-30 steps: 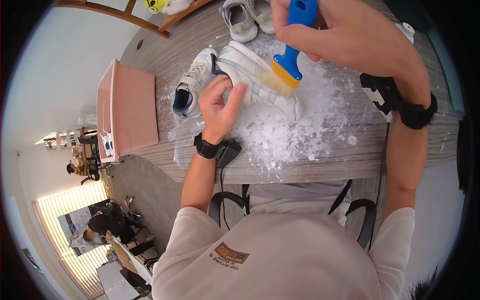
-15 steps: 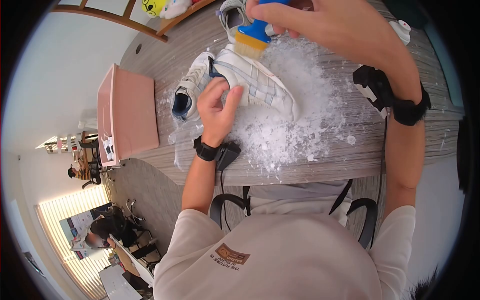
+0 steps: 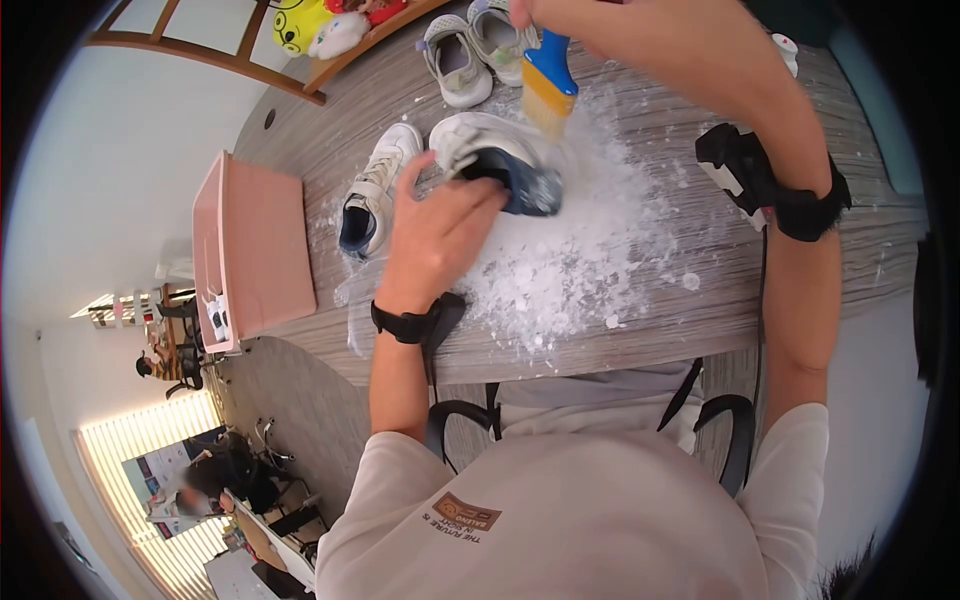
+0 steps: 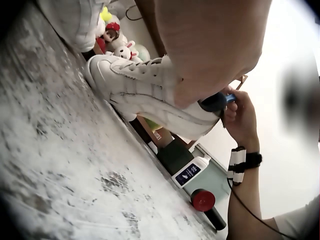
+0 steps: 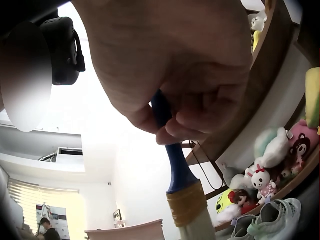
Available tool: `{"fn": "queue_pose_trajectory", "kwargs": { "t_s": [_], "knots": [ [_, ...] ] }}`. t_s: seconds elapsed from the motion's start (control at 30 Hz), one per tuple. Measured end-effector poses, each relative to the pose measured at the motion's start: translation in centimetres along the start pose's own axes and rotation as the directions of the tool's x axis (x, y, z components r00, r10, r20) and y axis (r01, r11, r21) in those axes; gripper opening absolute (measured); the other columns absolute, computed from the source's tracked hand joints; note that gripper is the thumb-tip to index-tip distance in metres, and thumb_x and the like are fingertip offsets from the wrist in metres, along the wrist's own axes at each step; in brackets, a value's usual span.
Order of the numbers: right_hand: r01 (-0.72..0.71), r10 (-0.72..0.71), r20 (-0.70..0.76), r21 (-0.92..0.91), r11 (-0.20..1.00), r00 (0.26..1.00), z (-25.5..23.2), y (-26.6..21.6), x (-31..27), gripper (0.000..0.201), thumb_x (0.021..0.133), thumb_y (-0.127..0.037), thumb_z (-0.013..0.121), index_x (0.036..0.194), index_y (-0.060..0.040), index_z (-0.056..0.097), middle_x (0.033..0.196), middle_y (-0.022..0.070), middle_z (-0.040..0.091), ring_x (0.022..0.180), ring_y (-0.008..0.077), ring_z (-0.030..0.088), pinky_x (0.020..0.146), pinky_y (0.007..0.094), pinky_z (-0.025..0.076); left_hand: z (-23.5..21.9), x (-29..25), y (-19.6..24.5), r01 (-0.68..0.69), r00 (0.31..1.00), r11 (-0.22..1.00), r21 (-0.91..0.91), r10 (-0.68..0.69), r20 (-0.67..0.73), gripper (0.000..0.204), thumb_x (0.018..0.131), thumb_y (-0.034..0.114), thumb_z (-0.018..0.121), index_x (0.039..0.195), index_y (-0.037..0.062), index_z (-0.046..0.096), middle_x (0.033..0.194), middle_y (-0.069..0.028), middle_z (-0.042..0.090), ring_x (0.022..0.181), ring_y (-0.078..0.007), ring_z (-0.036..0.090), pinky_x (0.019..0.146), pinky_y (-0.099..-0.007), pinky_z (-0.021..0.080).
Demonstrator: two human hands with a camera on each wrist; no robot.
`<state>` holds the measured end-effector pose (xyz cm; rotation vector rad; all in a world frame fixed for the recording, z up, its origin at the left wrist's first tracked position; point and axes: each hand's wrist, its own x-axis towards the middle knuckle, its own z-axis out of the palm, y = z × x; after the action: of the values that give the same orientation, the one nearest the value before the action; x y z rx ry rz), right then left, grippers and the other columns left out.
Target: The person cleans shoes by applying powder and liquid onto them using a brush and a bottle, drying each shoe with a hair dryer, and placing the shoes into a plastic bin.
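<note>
though white-flecked, grey table (image 3: 690, 325), bright room (image 3: 130, 115)

Office-like room, window blinds (image 3: 150, 450), person at a desk (image 3: 262, 535), black office chair (image 3: 250, 470), plush toys (image 3: 338, 32) on shelf

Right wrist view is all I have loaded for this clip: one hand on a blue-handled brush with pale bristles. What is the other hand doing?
Observer: The left hand grips a white lace-up sneaker, its fingers at the dark-blue-lined opening; the head view shows that.

Operator: Understood. Is there anything scattered on the grey wood-grain tabletop?

Observer: Yes, white powder and flakes are spread over it beside that sneaker.
</note>
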<state>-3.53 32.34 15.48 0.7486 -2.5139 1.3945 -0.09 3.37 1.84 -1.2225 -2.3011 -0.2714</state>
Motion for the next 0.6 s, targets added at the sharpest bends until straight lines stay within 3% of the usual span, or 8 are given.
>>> {"fn": "queue_pose_trajectory", "kwargs": {
  "t_s": [0.07,0.13,0.17,0.23,0.33,0.43,0.47,0.6],
  "knots": [
    [-0.005,0.003,-0.015,-0.14,0.99,1.0,0.7,-0.3,-0.5,0.033,0.091,-0.028,0.063,0.08,0.0035,0.063,0.068,0.0172,0.062,0.062,0.0268,0.06,0.062,0.0384,0.047,0.3,0.3,0.8,-0.022,0.992,0.999,-0.042,0.027,0.124,0.025,0.073,0.014,0.085,0.093,0.0062,0.072,0.098,-0.0025,0.071,0.089,-0.0193,0.065,0.11,-0.0542,0.041],
    [-0.073,0.079,0.015,-0.216,0.974,0.997,1.2,-0.7,-0.2,0.036,0.09,-0.029,0.063,0.079,0.0043,0.062,0.068,0.0211,0.062,0.062,0.0331,0.059,0.063,0.0413,0.047,-0.5,1.2,2.7,0.023,0.971,0.996,-0.081,-0.003,0.238,0.031,0.073,0.023,0.087,0.092,0.0054,0.072,0.098,-0.0025,0.07,0.089,-0.0192,0.065,0.111,-0.0546,0.04],
    [-0.141,0.161,0.083,-0.204,0.969,0.984,1.0,-0.7,0.6,0.036,0.09,-0.03,0.063,0.079,0.0048,0.062,0.069,0.0228,0.062,0.062,0.0361,0.059,0.064,0.0425,0.047,-0.6,1.2,2.8,0.032,0.975,0.996,-0.085,-0.013,0.223,0.041,0.071,0.035,0.089,0.091,0.0042,0.071,0.095,-0.0029,0.07,0.086,-0.0196,0.065,0.111,-0.0564,0.04],
    [-0.138,0.169,0.125,-0.229,0.964,0.978,1.0,-0.7,0.6,0.037,0.09,-0.03,0.063,0.079,0.0056,0.062,0.07,0.0251,0.062,0.064,0.04,0.059,0.065,0.0443,0.048,-1.1,1.2,2.7,0.054,0.975,0.992,-0.118,-0.027,0.22,0.04,0.073,0.036,0.088,0.09,0.0036,0.072,0.09,-0.0035,0.069,0.079,-0.0198,0.063,0.112,-0.055,0.04],
    [-0.005,0.046,0.161,-0.248,0.969,0.986,1.4,0.0,-0.1,0.037,0.091,-0.029,0.063,0.08,0.0067,0.061,0.073,0.027,0.063,0.067,0.0426,0.061,0.066,0.0458,0.048,-1.2,1.1,2.3,0.055,0.983,0.985,-0.162,-0.025,0.183,0.039,0.074,0.038,0.087,0.087,0.0033,0.073,0.083,-0.0038,0.069,0.074,-0.019,0.063,0.112,-0.054,0.041],
    [-0.053,0.105,0.321,-0.168,0.984,0.941,1.0,0.7,1.4,0.038,0.091,-0.029,0.062,0.08,0.0072,0.061,0.075,0.0276,0.064,0.07,0.044,0.062,0.067,0.0467,0.049,-0.8,0.7,1.9,0.063,0.986,0.984,-0.167,-0.035,0.165,0.037,0.075,0.037,0.088,0.083,0.0035,0.073,0.079,-0.0033,0.069,0.072,-0.0177,0.064,0.113,-0.0533,0.041],
    [-0.07,0.127,0.319,-0.183,0.981,0.939,1.4,0.3,1.5,0.039,0.091,-0.029,0.062,0.079,0.0075,0.061,0.074,0.0275,0.064,0.07,0.044,0.062,0.067,0.0467,0.049,-0.7,0.6,1.9,0.069,0.985,0.984,-0.163,-0.041,0.166,0.037,0.075,0.037,0.088,0.082,0.0036,0.073,0.077,-0.003,0.069,0.072,-0.0173,0.064,0.113,-0.053,0.042],
    [0.086,-0.04,0.272,-0.159,0.983,0.961,1.9,0.8,0.1,0.042,0.091,-0.031,0.062,0.077,0.0084,0.062,0.072,0.0264,0.064,0.067,0.0426,0.063,0.066,0.0457,0.05,-0.6,0.8,1.9,0.064,0.989,0.983,-0.175,-0.039,0.143,0.034,0.076,0.035,0.088,0.08,0.0042,0.073,0.075,-0.0024,0.069,0.071,-0.017,0.064,0.112,-0.0519,0.043]
  ]
}}
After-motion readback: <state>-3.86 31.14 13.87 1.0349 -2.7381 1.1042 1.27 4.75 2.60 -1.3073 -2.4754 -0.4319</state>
